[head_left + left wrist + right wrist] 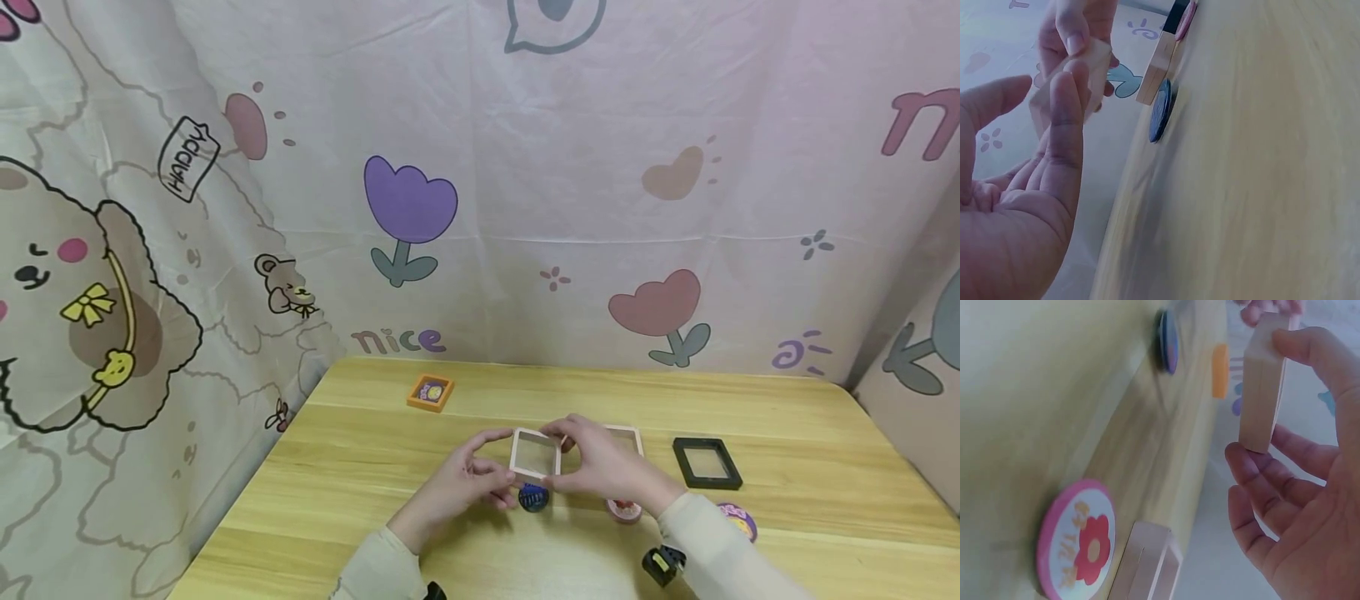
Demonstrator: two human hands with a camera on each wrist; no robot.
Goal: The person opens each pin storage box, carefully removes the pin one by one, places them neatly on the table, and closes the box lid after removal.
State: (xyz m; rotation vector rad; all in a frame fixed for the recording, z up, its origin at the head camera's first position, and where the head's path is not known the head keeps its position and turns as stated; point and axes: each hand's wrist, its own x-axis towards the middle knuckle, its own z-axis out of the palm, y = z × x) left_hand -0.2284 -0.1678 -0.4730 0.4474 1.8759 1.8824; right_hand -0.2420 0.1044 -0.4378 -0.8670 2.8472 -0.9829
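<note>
My right hand (600, 458) pinches a small square frame (535, 454) of pale wood with a clear pane, raised above the table. Its thumb (1310, 350) lies on one edge, while fingertips grip the opposite edge. On the frame's other side is my left hand (468, 483). One straight left finger (1066, 119) reaches the frame's edge in the left wrist view; another digit (1000, 97) stands apart from it. Below the frame lies a dark blue round badge (533, 497). A pink-rimmed badge with a red flower (1082, 540) lies beneath the right wrist.
A second pale wooden frame (636, 442) is partly hidden behind my right hand. Farther right are a black frame (686, 461) and a purple-and-yellow badge (738, 521). An orange frame (413, 402) with a badge inside sits at the back left. Printed curtains (495, 292) border the wooden table (337, 483).
</note>
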